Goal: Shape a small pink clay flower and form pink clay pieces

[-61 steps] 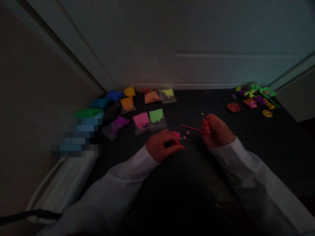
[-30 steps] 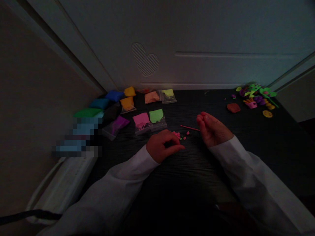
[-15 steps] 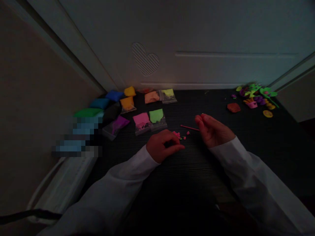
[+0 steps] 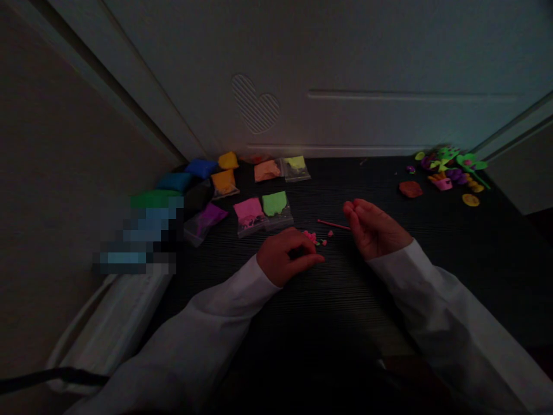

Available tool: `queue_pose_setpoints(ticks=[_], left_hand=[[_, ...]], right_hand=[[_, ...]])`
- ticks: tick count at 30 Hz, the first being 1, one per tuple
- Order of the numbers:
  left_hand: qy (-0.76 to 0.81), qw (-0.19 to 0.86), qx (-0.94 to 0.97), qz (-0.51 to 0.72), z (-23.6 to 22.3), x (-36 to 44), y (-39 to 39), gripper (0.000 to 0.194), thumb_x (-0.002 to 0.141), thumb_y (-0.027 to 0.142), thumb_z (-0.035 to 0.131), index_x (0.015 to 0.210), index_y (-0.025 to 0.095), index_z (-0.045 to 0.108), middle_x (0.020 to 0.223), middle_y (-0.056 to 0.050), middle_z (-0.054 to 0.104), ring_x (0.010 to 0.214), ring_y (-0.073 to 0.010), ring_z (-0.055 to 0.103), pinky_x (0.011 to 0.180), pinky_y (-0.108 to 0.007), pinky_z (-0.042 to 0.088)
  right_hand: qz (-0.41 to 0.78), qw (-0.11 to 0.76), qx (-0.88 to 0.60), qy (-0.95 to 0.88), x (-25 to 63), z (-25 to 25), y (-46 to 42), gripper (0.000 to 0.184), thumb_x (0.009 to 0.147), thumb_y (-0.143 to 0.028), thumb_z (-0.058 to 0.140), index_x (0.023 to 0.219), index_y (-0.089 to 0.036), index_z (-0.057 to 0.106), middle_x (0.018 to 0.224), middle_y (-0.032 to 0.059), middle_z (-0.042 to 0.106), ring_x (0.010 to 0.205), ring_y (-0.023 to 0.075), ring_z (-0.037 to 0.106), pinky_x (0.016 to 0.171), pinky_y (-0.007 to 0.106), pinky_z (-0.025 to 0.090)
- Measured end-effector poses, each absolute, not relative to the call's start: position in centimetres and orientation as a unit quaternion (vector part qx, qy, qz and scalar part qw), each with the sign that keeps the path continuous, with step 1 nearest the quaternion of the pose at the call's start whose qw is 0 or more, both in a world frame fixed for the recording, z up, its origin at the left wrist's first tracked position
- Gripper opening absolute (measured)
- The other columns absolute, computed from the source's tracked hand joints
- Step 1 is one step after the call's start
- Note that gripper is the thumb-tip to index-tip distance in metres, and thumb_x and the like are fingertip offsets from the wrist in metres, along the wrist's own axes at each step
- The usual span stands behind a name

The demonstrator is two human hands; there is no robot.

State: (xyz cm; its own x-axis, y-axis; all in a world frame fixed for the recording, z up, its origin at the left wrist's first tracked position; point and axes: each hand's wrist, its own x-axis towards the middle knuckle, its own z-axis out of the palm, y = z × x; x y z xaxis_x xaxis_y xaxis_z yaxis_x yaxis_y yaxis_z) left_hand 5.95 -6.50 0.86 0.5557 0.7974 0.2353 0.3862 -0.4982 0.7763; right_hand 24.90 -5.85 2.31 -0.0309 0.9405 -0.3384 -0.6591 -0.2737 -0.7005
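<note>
My left hand [image 4: 287,256] rests low over the dark table, thumb stretched out and apart from the curled fingers, with nothing seen between them. Just beyond its fingertips lies a small cluster of pink clay pieces [image 4: 310,237] with bits of green, partly hidden by the hand. Two loose pink bits [image 4: 330,234] sit to the right of it. My right hand [image 4: 375,230] is raised, thumb and fingertips pressed together; whatever they hold, if anything, is too small to make out. A thin pink stick [image 4: 332,223] runs behind the right hand, which hides its right end.
Bags of coloured clay, including pink [image 4: 249,212], light green [image 4: 275,203] and purple [image 4: 209,218], lie to the left. Finished clay figures [image 4: 449,170] and a reddish-brown lump [image 4: 410,189] are at the right. A white power strip [image 4: 116,323] is at left; a white panel [image 4: 345,121] stands behind.
Both hands stay almost where they were. A tiny pale speck at the right fingertips no longer shows.
</note>
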Motion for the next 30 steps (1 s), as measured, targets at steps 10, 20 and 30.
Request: queue_pose_setpoints(ticks=[10, 20, 30], left_hand=[[0.367, 0.348, 0.810, 0.297, 0.83, 5.97, -6.46, 0.019, 0.067, 0.033, 0.055, 0.067, 0.015, 0.057, 0.068, -0.001, 0.056, 0.065, -0.0083, 0.050, 0.062, -0.022, 0.041], [0.348, 0.355, 0.816, 0.295, 0.73, 5.92, -6.35, 0.015, 0.070, 0.030, 0.053, 0.073, 0.017, 0.061, 0.072, -0.001, 0.061, 0.069, -0.0094, 0.053, 0.067, -0.024, 0.043], [0.358, 0.349, 0.817, 0.288, 0.89, 5.96, -6.34, 0.017, 0.070, 0.030, 0.052, 0.070, 0.016, 0.060, 0.069, -0.001, 0.060, 0.067, -0.0089, 0.054, 0.064, -0.022, 0.043]], right_hand=[[0.688, 0.580, -0.401, -0.171, 25.16, 2.14, -5.53, 0.020, 0.061, -0.006, 0.061, 0.075, -0.019, 0.058, 0.072, -0.0028, 0.065, 0.070, 0.0071, 0.061, 0.060, 0.008, 0.051], [0.689, 0.570, -0.403, -0.195, 25.34, 2.05, -5.57, 0.016, 0.062, -0.017, 0.063, 0.077, -0.022, 0.057, 0.066, -0.0066, 0.063, 0.061, 0.0041, 0.060, 0.053, 0.008, 0.050], [0.702, 0.562, -0.387, -0.205, 24.98, 2.66, -5.75, 0.013, 0.064, -0.021, 0.060, 0.077, -0.020, 0.056, 0.055, -0.0076, 0.056, 0.047, 0.0021, 0.051, 0.045, 0.012, 0.044]])
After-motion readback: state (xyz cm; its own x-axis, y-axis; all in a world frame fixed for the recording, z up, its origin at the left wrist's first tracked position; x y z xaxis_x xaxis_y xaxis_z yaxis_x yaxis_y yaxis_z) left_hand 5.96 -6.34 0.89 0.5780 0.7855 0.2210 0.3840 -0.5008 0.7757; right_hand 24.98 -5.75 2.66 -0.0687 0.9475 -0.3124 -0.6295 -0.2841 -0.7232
